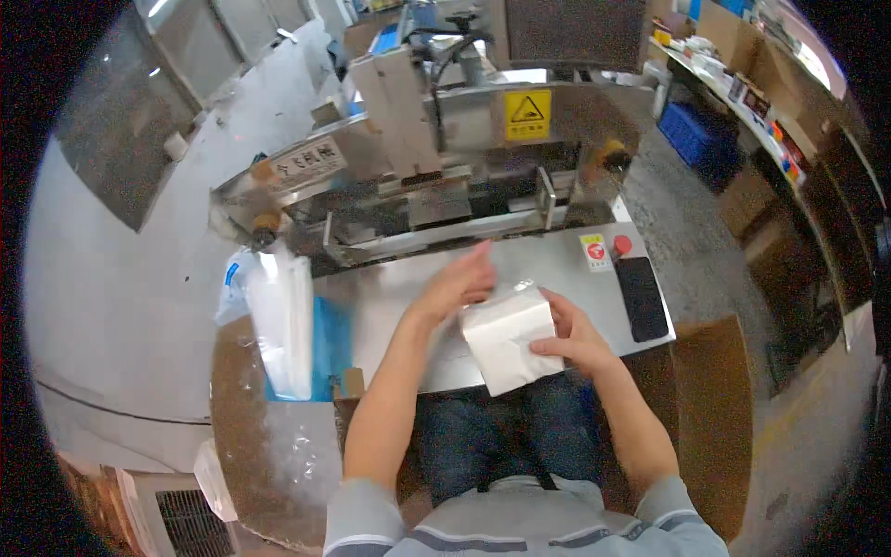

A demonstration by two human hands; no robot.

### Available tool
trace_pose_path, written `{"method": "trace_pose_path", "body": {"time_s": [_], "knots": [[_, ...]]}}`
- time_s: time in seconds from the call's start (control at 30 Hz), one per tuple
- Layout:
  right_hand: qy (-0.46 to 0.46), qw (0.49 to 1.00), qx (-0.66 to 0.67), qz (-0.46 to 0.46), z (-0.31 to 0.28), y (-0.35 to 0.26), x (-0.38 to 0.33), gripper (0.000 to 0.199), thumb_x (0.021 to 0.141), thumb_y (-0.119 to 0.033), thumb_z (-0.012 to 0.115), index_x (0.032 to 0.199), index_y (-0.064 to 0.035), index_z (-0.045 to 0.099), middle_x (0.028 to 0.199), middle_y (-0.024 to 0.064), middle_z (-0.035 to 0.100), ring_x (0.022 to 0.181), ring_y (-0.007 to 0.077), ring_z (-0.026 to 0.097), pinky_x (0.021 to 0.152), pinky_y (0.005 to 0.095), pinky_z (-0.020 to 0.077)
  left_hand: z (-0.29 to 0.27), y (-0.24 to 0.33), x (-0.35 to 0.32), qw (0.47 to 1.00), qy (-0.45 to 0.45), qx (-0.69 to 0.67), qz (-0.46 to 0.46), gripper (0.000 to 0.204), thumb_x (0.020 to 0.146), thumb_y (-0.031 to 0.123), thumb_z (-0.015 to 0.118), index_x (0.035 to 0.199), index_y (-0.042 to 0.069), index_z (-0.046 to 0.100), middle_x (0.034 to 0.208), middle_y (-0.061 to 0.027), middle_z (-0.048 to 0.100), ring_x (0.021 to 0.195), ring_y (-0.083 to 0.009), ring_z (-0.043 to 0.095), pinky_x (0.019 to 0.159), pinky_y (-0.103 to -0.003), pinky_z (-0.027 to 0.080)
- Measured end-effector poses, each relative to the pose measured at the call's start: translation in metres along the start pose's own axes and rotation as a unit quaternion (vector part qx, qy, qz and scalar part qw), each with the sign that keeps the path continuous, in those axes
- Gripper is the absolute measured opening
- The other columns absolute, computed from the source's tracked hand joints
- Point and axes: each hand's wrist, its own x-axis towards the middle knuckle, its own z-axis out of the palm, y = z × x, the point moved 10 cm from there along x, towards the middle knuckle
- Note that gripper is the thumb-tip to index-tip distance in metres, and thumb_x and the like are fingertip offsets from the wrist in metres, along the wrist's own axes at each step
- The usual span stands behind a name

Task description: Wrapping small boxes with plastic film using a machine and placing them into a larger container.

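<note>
A white, block-like packet in clear plastic wrap (510,342) is tilted above the near edge of the machine's metal table. My right hand (574,336) grips it from the right side, with the thumb across its front and the fingers behind. My left hand (461,283) is a little blurred, at the packet's upper left corner. Its fingers are apart and one stretches toward the machine; I see nothing held in it. Loose clear film sticks up from the packet's top edge.
Ahead stands the machine with metal guide plates (548,197) and a yellow warning sign (528,114). A red button (623,245) and a black phone (642,299) are on the table's right. Clear plastic bags (283,325) lie at left beside a blue box (331,339). Cardboard (715,418) stands at right.
</note>
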Motion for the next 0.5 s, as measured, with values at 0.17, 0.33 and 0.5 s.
{"method": "trace_pose_path", "body": {"time_s": [0.17, 0.33, 0.5], "knots": [[-0.079, 0.994, -0.067, 0.019, 0.0, -0.003, -0.019, 0.1, 0.069, -0.011, 0.086, 0.15, 0.0015, 0.03, 0.132, 0.0174, 0.056, 0.121, 0.0233, 0.055, 0.105, 0.0358, 0.0425, 0.094, 0.025, -0.013, 0.947, -0.23, 0.214, 0.07, 0.035, 0.094, 0.021, 0.067, 0.127, 0.009, 0.066, 0.099, -0.0038, 0.071, 0.09, -0.01, 0.062, 0.082, -0.028, 0.052], [-0.065, 0.99, -0.119, 0.037, 0.0, -0.016, -0.037, 0.097, 0.07, -0.013, 0.086, 0.149, -0.004, 0.031, 0.126, 0.0178, 0.059, 0.116, 0.0229, 0.058, 0.102, 0.0358, 0.0448, 0.091, 0.039, -0.04, 0.957, -0.109, 0.237, 0.124, 0.023, 0.093, 0.017, 0.067, 0.109, 0.001, 0.073, 0.097, -0.0049, 0.072, 0.09, -0.0107, 0.064, 0.081, -0.026, 0.052], [-0.065, 0.984, -0.163, 0.037, 0.01, -0.039, -0.061, 0.097, 0.069, -0.01, 0.086, 0.15, -0.0064, 0.031, 0.122, 0.0165, 0.061, 0.114, 0.022, 0.059, 0.101, 0.0351, 0.0451, 0.009, 0.09, -0.146, 0.94, 0.147, 0.226, 0.209, 0.017, 0.094, 0.009, 0.063, 0.104, -0.002, 0.072, 0.099, -0.0087, 0.073, 0.094, -0.0148, 0.067, 0.086, -0.029, 0.052]]}}
